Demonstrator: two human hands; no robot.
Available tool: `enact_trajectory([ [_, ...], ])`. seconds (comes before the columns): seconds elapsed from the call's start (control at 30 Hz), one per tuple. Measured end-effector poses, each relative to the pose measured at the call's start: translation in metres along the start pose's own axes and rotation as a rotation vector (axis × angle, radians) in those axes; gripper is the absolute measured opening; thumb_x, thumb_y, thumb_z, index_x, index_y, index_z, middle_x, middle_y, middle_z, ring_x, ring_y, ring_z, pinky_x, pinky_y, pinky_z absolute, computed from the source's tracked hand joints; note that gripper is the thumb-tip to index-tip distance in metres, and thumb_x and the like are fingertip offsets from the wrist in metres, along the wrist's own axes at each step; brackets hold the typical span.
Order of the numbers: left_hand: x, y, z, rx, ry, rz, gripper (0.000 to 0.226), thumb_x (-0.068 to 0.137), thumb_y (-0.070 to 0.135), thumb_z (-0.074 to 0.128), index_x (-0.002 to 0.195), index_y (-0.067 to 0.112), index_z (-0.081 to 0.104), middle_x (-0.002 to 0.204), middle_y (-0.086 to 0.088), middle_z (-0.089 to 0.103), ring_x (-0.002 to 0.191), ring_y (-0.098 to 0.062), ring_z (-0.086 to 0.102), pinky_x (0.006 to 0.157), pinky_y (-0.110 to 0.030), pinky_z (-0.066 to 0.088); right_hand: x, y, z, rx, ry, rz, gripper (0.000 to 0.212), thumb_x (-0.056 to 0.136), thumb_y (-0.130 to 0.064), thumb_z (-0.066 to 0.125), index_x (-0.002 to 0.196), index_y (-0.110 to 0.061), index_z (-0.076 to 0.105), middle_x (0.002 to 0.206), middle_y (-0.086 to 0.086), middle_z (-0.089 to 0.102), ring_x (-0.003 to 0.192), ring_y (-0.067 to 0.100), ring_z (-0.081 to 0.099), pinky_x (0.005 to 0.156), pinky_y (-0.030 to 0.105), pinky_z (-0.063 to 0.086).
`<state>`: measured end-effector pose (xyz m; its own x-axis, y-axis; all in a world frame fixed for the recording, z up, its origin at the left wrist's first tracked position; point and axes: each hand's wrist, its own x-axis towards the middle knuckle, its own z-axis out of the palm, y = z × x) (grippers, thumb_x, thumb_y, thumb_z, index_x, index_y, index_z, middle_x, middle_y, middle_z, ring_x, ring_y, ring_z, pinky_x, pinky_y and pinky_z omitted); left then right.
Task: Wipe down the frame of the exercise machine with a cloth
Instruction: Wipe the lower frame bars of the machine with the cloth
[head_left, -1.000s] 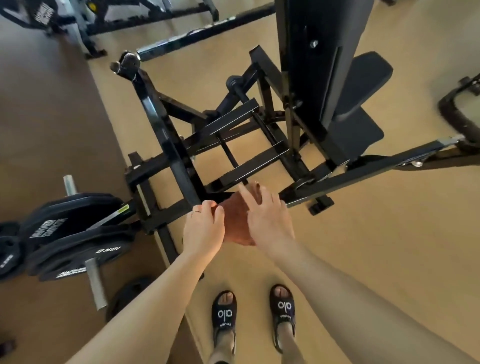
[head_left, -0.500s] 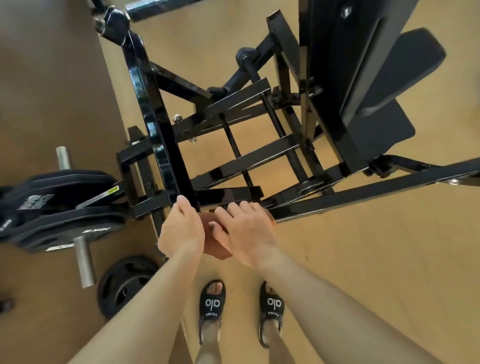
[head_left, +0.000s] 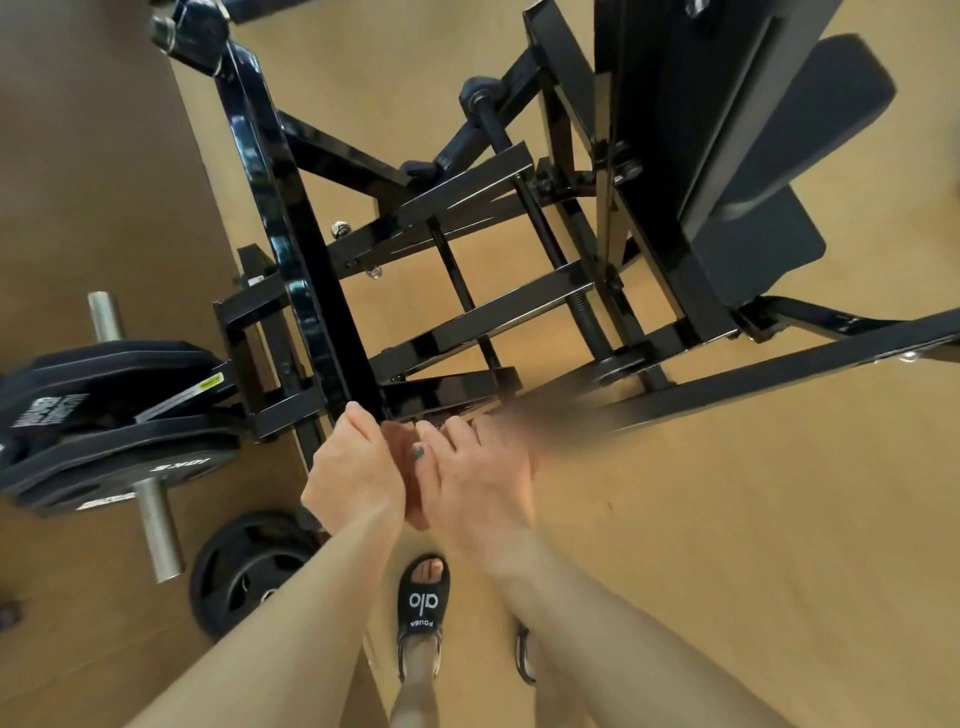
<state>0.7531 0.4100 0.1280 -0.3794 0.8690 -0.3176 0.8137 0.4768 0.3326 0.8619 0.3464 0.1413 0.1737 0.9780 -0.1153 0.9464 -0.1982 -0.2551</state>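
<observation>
The exercise machine frame (head_left: 332, 322) stands on the floor (head_left: 727, 519), far of both hands. Its seat pad (head_left: 753, 249) lies to the right. Weight plates (head_left: 104, 415) hang on a peg at the left, and another plate (head_left: 244, 571) lies on the floor near them.

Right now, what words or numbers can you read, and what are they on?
"alo": strap of the left sandal.
"10KG", seen upside down: rim of the weight plate on the peg.
White lettering on the upper plates: too blurred to read.
Yellow-green sticker on the frame: too small to read.
</observation>
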Motion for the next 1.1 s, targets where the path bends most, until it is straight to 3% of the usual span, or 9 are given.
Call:
enact_trajectory([
  [0.1,0.003,-0.001,-0.001,-0.025,0.010,-0.009,0.053,0.110,0.049,0.015,0.071,0.028,0.044,0.068,0.003,0.055,0.070,-0.024,0.063,0.069,-0.036,0.052,0.006,0.000,0.003,0.010,0.027,-0.069,0.054,0.109,-0.045,0.019,0.108,-0.026,0.070,0.100,-0.003,0.071,0.094,0.022,0.062,0.097,0.041,0.043],
  [0.2,-0.001,-0.002,0.000,-0.009,0.007,0.043,0.053,0.111,0.049,0.017,0.074,0.028,0.049,0.066,0.005,0.055,0.066,-0.019,0.062,0.067,-0.034,0.053,0.016,0.049,-0.008,-0.035,-0.005,-0.238,0.045,0.108,-0.044,0.029,0.098,-0.024,0.068,0.087,-0.005,0.069,0.077,0.015,0.058,0.074,0.030,0.041],
  [0.3,-0.002,-0.006,0.002,-0.022,0.012,0.072,0.057,0.111,0.050,0.018,0.080,0.023,0.058,0.064,0.008,0.056,0.060,-0.010,0.058,0.061,-0.029,0.050,0.027,0.116,-0.027,-0.119,-0.008,-0.109,0.046,0.106,-0.045,0.027,0.085,-0.025,0.063,0.074,-0.008,0.063,0.064,0.009,0.045,0.066,0.027,0.037],
  [0.47,-0.001,-0.005,0.002,0.014,-0.008,0.079,0.056,0.110,0.051,0.016,0.085,0.025,0.058,0.065,0.011,0.052,0.062,-0.011,0.056,0.067,-0.034,0.054,0.028,0.129,-0.045,-0.127,0.056,0.306,0.055,0.108,-0.041,0.023,0.080,-0.023,0.066,0.074,-0.008,0.063,0.074,0.015,0.058,0.093,0.038,0.046],
  [0.67,0.000,-0.002,-0.001,0.035,-0.002,0.088,0.045,0.112,0.047,0.019,0.076,0.029,0.040,0.065,0.006,0.048,0.066,-0.022,0.061,0.070,-0.043,0.060,0.014,-0.011,0.002,0.000,0.073,0.061,0.055,0.108,-0.040,0.022,0.087,-0.026,0.071,0.087,-0.007,0.071,0.084,0.017,0.063,0.093,0.035,0.045],
  [0.8,0.001,-0.004,-0.003,0.028,-0.038,0.083,0.051,0.110,0.050,0.014,0.085,0.025,0.051,0.076,0.000,0.059,0.073,-0.024,0.062,0.078,-0.045,0.059,0.019,0.033,-0.003,-0.007,0.046,-0.212,0.047,0.107,-0.040,0.029,0.083,-0.027,0.068,0.079,-0.010,0.068,0.072,0.010,0.059,0.072,0.024,0.037],
  [0.9,-0.001,-0.002,-0.005,0.013,-0.051,0.112,0.056,0.110,0.051,0.013,0.089,0.023,0.057,0.070,0.007,0.054,0.073,-0.021,0.063,0.077,-0.040,0.056,0.030,0.113,-0.018,-0.142,0.004,-0.143,0.045,0.104,-0.044,0.026,0.074,-0.030,0.057,0.068,-0.014,0.060,0.060,0.006,0.053,0.060,0.023,0.035],
  [1.0,0.001,-0.004,-0.003,0.019,-0.052,0.121,0.058,0.110,0.050,0.015,0.093,0.020,0.061,0.071,0.007,0.054,0.075,-0.019,0.061,0.079,-0.041,0.055,0.034,0.160,-0.033,-0.187,-0.016,0.080,0.050,0.104,-0.047,0.021,0.074,-0.029,0.056,0.067,-0.013,0.060,0.062,0.008,0.053,0.068,0.027,0.045],
  [1.1,0.000,0.001,-0.006,0.036,-0.073,0.112,0.062,0.111,0.048,0.014,0.104,0.014,0.065,0.087,-0.007,0.066,0.085,-0.026,0.066,0.087,-0.048,0.056,0.022,0.133,-0.028,-0.205,0.089,0.193,0.055,0.108,-0.049,0.018,0.092,-0.028,0.067,0.085,-0.010,0.068,0.081,0.014,0.060,0.095,0.035,0.043],
])
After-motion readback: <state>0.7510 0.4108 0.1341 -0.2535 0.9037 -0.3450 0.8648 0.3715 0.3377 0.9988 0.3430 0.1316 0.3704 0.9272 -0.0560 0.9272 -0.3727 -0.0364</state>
